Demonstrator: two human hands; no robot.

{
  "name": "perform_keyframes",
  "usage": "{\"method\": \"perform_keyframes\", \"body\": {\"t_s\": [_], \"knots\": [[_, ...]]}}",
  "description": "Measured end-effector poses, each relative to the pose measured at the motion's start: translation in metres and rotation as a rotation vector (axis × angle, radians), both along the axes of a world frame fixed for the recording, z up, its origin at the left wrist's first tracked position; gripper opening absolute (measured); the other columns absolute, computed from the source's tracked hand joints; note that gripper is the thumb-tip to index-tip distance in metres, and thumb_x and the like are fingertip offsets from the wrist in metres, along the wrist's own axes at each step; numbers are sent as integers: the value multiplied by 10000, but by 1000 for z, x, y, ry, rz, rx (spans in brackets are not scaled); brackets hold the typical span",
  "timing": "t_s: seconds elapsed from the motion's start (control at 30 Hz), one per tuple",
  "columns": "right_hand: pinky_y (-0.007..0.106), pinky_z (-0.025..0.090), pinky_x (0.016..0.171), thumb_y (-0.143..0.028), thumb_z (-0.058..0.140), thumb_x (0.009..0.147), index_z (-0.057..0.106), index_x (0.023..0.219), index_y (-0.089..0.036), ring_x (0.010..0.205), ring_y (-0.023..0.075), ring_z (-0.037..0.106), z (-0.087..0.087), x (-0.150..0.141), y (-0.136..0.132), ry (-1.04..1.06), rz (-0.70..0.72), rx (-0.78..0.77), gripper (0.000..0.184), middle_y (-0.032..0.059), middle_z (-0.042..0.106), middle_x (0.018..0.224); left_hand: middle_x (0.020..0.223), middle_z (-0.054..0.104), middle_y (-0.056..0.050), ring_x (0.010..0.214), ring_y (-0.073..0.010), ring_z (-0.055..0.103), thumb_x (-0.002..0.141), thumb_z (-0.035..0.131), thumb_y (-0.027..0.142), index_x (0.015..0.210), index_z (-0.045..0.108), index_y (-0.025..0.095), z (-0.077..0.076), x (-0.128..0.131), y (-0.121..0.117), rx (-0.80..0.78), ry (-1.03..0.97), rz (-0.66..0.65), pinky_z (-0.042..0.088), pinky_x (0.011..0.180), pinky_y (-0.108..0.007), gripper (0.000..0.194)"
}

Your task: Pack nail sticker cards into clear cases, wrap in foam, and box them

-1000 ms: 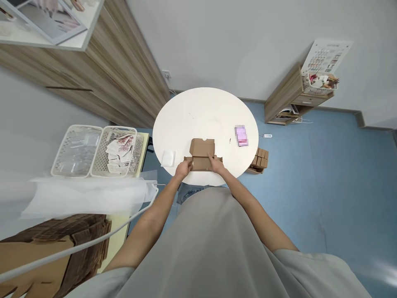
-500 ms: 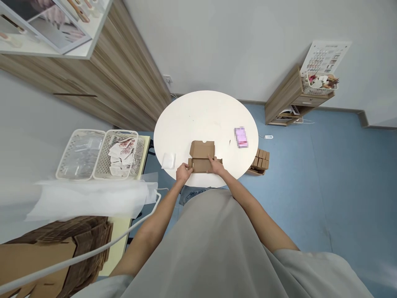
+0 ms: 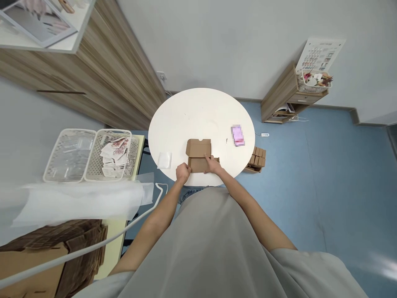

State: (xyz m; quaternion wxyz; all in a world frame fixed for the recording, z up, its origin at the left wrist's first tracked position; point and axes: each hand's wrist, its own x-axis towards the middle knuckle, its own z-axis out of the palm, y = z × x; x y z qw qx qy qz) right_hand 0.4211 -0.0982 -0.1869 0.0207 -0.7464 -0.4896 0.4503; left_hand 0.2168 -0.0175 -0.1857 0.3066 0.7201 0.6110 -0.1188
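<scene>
A small brown cardboard box (image 3: 199,148) lies part folded near the front edge of the round white table, its lid panel laid back away from me. My left hand (image 3: 183,173) is closed at the box's left end, fingers curled against the side flap. My right hand (image 3: 212,164) grips the right part of the box, thumb stretched over the inside and the other fingers partly hidden. To the right of that hand a side flap sticks out. A flat white packet (image 3: 164,160) rests on the table left of the box.
The white table (image 3: 201,111) also bears a pixelated purple item (image 3: 237,135). Several small cartons (image 3: 258,158) stand low at its right. On the left are white baskets (image 3: 108,178), a roll of white wrap (image 3: 80,201) and stacked flat cardboard (image 3: 34,265). A cabinet (image 3: 124,58) stands behind.
The left side flap has gone from sticking outward to being pressed up by my left hand, which is more tightly closed. My right hand stays on the box. The whole view has shifted slightly.
</scene>
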Motion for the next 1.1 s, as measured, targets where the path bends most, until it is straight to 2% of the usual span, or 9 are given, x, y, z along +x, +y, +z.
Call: {"method": "perform_keyframes", "body": {"t_s": [0.13,0.2,0.33,0.43,0.5,0.57,0.8,0.97,1.1], "knots": [[463,532,1112,-437,981,780,166,1783,-311,1445,423,585,7,3,1,-16,18,20,1298,262,320,1720,1129,793,-199,1096,-346,735,926,653,248,1049,750,156,-2,8,0,0,45,-16,558,874,-394,182],[432,535,1098,-429,913,861,215,1773,-281,1394,382,622,12,8,-5,-3,1,60,1158,244,384,1685,1166,781,-222,1119,-357,730,941,640,246,1087,744,137,-2,10,0,-7,49,-16,560,895,-406,210],[376,539,1054,-380,595,1080,332,1713,-220,1309,282,654,20,24,-33,-123,-220,243,705,174,569,1543,1194,764,-243,1143,-377,722,964,603,212,1120,739,111,-2,11,-3,-27,22,-11,561,946,-444,231],[367,542,989,-421,578,1091,556,1515,-165,1247,287,676,18,35,-54,-234,-327,134,497,158,695,1381,1193,758,-247,1134,-390,716,959,604,185,1130,735,98,-2,13,-3,-39,-9,19,566,953,-469,232],[340,533,921,-420,612,1076,683,1298,-180,1158,279,709,15,39,-62,-232,-297,-5,335,129,762,1243,1188,755,-248,1120,-392,713,960,608,179,1129,730,93,-2,14,-3,-45,-21,28,571,942,-476,225],[308,507,857,-365,589,1083,723,1129,-197,1091,261,726,12,40,-64,-238,-253,-67,220,108,792,1150,1182,755,-243,1109,-385,711,966,609,183,1124,727,96,-2,15,-3,-42,-19,24,576,932,-469,216],[278,416,708,-290,552,1089,693,1052,-189,967,237,725,28,28,-53,-261,-162,40,177,101,802,1062,1174,760,-215,1079,-355,722,957,591,148,1125,729,112,2,20,-4,-13,52,3,582,893,-424,220],[283,450,769,-326,578,1113,700,1073,-194,1022,248,734,37,5,-35,-219,-61,96,184,112,809,1115,1145,765,-206,1085,-352,726,969,577,144,1107,729,119,4,20,-6,-6,60,-19,575,892,-412,206],[281,480,807,-400,605,1124,701,1172,-149,1050,254,745,38,-1,-22,-238,-107,89,273,150,807,1132,1155,764,-213,1107,-358,724,969,569,156,1116,726,118,7,21,-6,5,72,-50,574,911,-420,218]]}}
